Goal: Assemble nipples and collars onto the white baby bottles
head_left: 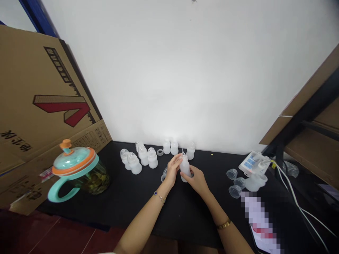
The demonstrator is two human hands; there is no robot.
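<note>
A translucent white baby bottle (185, 165) with a clear nipple on top stands upright between my hands. My left hand (172, 168) closes round its upper part, near the collar. Lower down, my right hand (196, 179) grips the bottle's body. Clear parts (164, 175) lie on the table by my left wrist, partly hidden by it. Behind my hands stand two more white bottles (174, 146) and a capped bottle (191, 151). A loose ring (160, 152) lies to their left, beside a group of several capped bottles (143, 155).
A big teal-lidded jug (76, 169) with leaves inside stands at left, before a cardboard box (39, 98). On the right of the black table (127, 208) are clear caps (235, 191), a bottle on its side (255, 181), a white power strip (250, 163), cables and a partly blurred phone (265, 231).
</note>
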